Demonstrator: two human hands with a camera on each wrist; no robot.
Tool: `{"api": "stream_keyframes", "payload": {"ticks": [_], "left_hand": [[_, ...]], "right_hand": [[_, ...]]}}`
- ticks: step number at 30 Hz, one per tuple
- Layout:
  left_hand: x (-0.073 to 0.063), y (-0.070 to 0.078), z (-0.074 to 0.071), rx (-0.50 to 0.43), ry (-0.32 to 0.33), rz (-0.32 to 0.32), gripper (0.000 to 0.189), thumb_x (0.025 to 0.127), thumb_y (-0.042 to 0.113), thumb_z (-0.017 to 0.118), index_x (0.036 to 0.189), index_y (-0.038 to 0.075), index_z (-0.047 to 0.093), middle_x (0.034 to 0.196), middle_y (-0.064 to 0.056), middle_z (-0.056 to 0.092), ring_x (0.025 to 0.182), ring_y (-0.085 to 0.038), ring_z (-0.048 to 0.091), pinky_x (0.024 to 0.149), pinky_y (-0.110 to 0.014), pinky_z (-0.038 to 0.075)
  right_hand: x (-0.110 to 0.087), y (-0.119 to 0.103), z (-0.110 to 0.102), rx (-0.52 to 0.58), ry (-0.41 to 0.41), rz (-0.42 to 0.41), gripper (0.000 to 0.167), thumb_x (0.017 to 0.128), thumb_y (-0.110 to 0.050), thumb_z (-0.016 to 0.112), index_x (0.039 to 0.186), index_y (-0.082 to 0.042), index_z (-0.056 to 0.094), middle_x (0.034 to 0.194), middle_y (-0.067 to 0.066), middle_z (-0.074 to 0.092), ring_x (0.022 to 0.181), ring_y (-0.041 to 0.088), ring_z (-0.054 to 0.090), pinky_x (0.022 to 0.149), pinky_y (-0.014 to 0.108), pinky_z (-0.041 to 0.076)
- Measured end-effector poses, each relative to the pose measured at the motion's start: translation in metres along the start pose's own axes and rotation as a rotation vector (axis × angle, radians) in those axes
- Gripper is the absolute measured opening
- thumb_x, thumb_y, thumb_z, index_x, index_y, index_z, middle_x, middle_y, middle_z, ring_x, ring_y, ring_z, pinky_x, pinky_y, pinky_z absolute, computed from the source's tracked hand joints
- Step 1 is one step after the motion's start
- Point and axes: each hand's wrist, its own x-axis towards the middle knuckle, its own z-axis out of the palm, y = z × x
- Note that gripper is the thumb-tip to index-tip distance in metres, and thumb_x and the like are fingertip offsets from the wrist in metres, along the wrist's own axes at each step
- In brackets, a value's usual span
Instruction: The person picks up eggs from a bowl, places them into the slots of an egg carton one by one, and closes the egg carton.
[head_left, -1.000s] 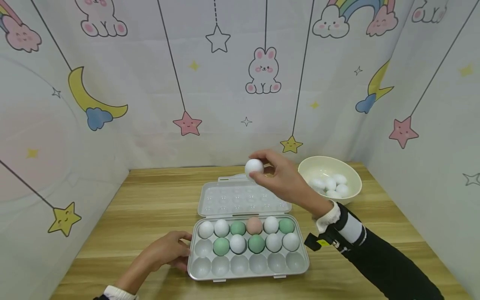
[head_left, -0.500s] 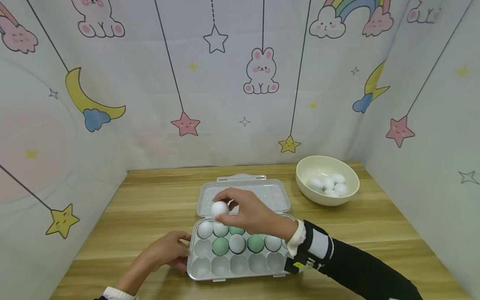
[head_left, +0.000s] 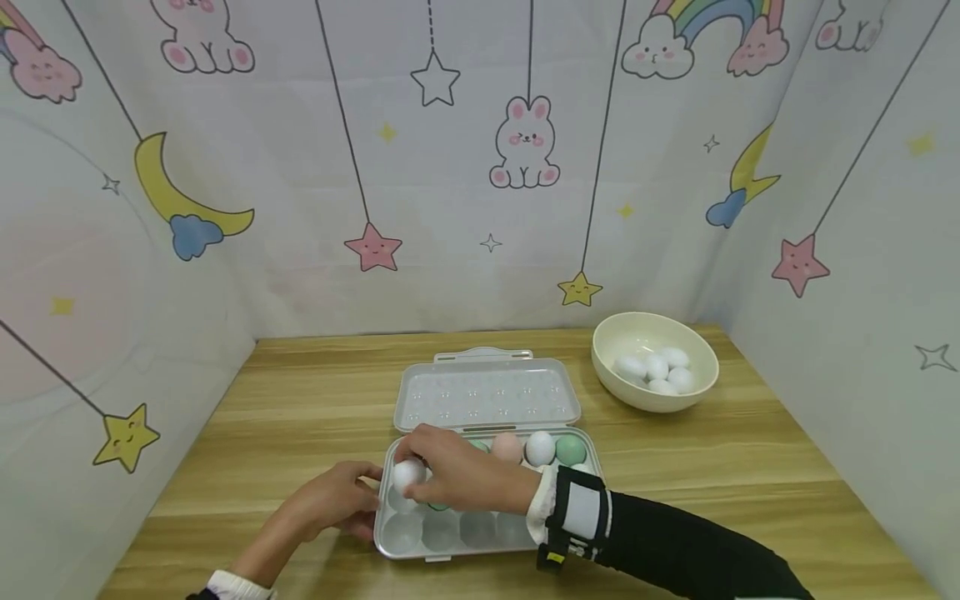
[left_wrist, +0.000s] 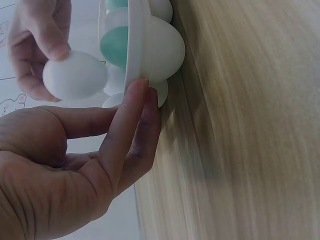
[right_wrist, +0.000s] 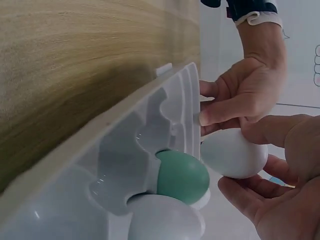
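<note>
In the head view, a pale plastic egg carton lies on the wooden table with white, green and pink eggs in its rows. My right hand pinches a white egg between thumb and fingers, above the left end of the middle row. The right wrist view shows that egg beside a seated green egg. My left hand grips the carton's left end. In the left wrist view, its fingertips lie at the carton's rim. My right hand hides several eggs in the head view.
Behind the egg rows, the carton's lid lies folded back flat. A cream bowl holding several white eggs stands at the back right. A patterned cloth hangs around the wooden table.
My right hand has carried the white egg from over the lid, leftward and down to the carton's left end. My left hand has stayed at the carton's edge.
</note>
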Motion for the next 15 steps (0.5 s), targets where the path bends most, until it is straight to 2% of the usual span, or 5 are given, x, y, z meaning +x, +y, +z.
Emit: {"api": "stream_keyframes", "payload": {"ticks": [7,15], "left_hand": [[-0.001,-0.001,0.000,-0.009,-0.007,0.006,0.046,0.090,-0.007,0.058,0.132,-0.021,0.046,0.091,-0.016,0.071,0.074,-0.025,0.072,0.063,-0.036,0.065],[0.000,-0.003,0.000,-0.018,-0.001,0.000,0.046,0.090,-0.008,0.058,0.132,-0.022,0.045,0.092,-0.016,0.070,0.074,-0.024,0.071,0.063,-0.036,0.065]], "right_hand": [[0.006,0.006,0.020,-0.163,-0.023,-0.033,0.031,0.093,-0.023,0.078,0.120,-0.013,0.067,0.117,-0.005,0.064,0.108,0.004,0.057,0.094,0.015,0.047],[0.007,0.011,0.031,-0.259,-0.040,-0.034,0.032,0.094,-0.027,0.077,0.122,-0.015,0.069,0.118,-0.004,0.065,0.107,0.006,0.058,0.094,0.024,0.050]]}}
